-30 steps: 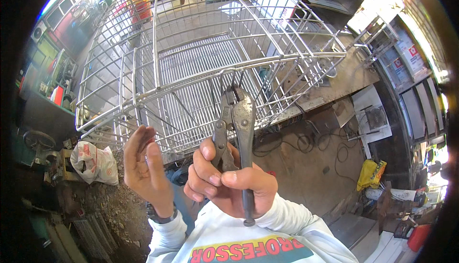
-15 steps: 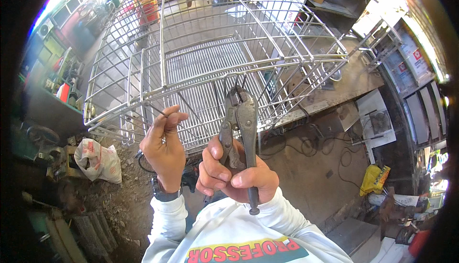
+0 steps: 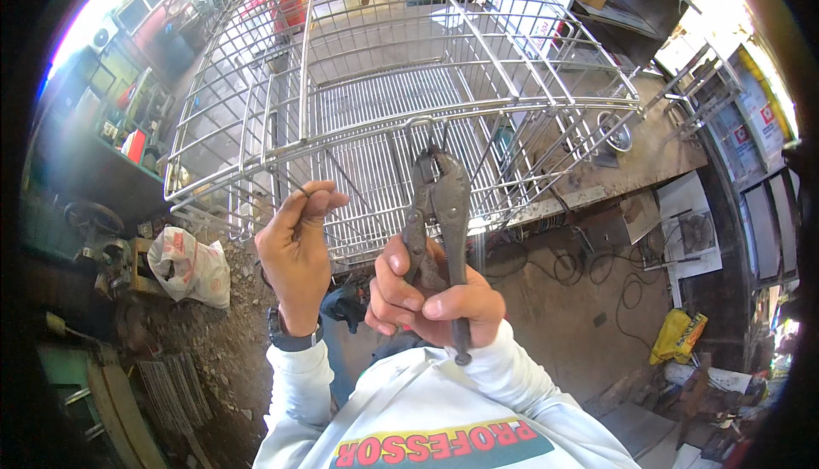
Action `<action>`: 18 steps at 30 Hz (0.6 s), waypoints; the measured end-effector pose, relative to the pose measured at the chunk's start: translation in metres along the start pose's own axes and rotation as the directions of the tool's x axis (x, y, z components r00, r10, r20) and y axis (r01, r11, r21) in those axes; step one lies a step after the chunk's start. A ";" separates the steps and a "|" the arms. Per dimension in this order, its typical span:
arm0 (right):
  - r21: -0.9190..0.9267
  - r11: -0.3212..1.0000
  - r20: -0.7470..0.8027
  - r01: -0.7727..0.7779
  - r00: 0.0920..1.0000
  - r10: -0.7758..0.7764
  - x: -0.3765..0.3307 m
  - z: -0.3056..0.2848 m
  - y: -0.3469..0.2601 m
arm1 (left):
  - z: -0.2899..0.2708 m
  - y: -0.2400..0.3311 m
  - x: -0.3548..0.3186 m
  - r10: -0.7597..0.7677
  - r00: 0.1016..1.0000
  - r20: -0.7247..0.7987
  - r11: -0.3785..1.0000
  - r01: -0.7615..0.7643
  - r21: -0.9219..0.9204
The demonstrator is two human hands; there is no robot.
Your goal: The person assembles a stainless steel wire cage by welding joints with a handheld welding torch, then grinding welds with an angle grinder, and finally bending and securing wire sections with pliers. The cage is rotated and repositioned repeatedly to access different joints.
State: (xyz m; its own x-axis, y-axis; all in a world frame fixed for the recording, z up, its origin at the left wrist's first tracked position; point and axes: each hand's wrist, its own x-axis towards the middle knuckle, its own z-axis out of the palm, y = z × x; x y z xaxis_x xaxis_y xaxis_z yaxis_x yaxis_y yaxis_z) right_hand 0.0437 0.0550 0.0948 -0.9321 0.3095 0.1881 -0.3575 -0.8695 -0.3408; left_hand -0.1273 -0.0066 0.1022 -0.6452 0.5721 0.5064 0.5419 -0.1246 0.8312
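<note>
A large wire cage (image 3: pixel 304 110) of shiny metal bars stands in front of me, its near top edge just beyond my hands. My right hand (image 3: pixel 439 298) is wrapped round a pair of worn locking pliers (image 3: pixel 450 213), held upright. The jaws reach up to a bent wire loop (image 3: pixel 420 121) at the cage's near edge; whether they grip it cannot be made out. To the left, my left hand (image 3: pixel 294 251) is closed in a pinch on a thin dark rod (image 3: pixel 297 186) beside the cage's front bars. How far the rod runs among the bars is unclear.
The cage rests on a worktable (image 3: pixel 589 196). Black cables (image 3: pixel 567 268) lie on the ground at the right, near a yellow bag (image 3: pixel 676 337). A white sack (image 3: pixel 189 268) sits on rubble at the left. Metal frames (image 3: pixel 725 102) stand at the far right.
The view has shifted, so the cage appears farther right. The pliers stay by the wire loop and look slightly more upright. Both hands keep their grips.
</note>
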 end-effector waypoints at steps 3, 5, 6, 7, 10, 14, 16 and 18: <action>0.084 0.995 -0.152 -0.052 0.986 0.064 -0.010 0.033 -0.014 | -0.001 0.003 0.002 -0.036 0.998 0.059 0.999 0.033 0.041; 0.070 0.991 -0.220 -0.116 0.967 0.129 -0.014 0.045 -0.028 | -0.002 0.002 0.002 -0.033 0.997 0.072 0.999 0.030 0.042; 0.069 0.987 -0.239 -0.149 0.958 0.161 -0.016 0.046 -0.033 | -0.002 -0.002 0.001 -0.016 0.998 0.058 1.000 0.015 0.021; 0.061 0.985 -0.238 -0.159 0.957 0.169 -0.017 0.045 -0.035 | -0.001 -0.005 0.000 0.002 0.999 0.039 1.000 -0.002 0.001; 0.029 0.981 -0.254 -0.192 0.948 0.193 -0.021 0.043 -0.042 | -0.002 -0.014 0.000 0.012 0.999 0.044 0.995 -0.007 -0.104; -0.016 0.965 -0.285 -0.261 0.926 0.246 -0.024 0.041 -0.056 | 0.000 -0.021 0.000 0.037 0.999 0.026 0.995 -0.035 -0.097; -0.025 0.959 -0.265 -0.281 0.927 0.265 -0.024 0.038 -0.058 | -0.001 -0.018 0.001 0.026 0.999 0.027 0.997 -0.024 -0.079; -0.033 0.966 -0.216 -0.255 0.946 0.242 -0.024 0.030 -0.052 | 0.000 -0.016 0.002 0.019 1.000 0.020 0.996 -0.017 -0.085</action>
State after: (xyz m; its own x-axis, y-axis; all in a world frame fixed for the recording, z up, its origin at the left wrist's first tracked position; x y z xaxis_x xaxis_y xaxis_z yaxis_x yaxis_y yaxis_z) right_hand 0.0868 0.0813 0.1355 -0.9808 0.1654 -0.1036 -0.1098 -0.9065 -0.4076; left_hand -0.1375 -0.0037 0.0903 -0.6241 0.5858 0.5171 0.5051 -0.2026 0.8390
